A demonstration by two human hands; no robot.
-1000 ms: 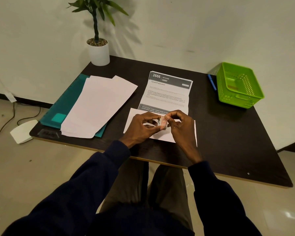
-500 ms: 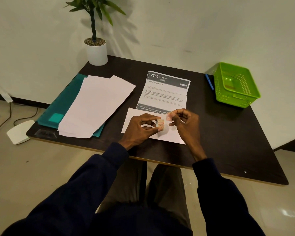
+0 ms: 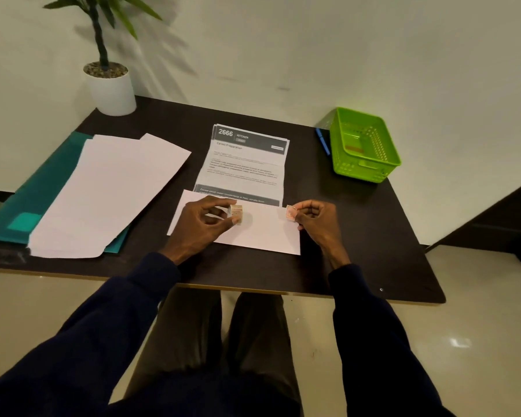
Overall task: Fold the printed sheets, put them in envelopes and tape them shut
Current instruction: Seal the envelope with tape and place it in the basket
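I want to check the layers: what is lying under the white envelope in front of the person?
The white envelope covers the lower edge of the printed sheets and the dark table. Anything else beneath it is hidden.

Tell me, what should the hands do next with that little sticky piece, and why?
Probably the right hand should press its small piece onto the white envelope. The piece is already free of the little roll in the left hand, and the envelope lies right under both hands.

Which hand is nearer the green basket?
Right. The right hand sits below and slightly left of the green basket in the image, at the envelope's right edge; the left hand is farther left.
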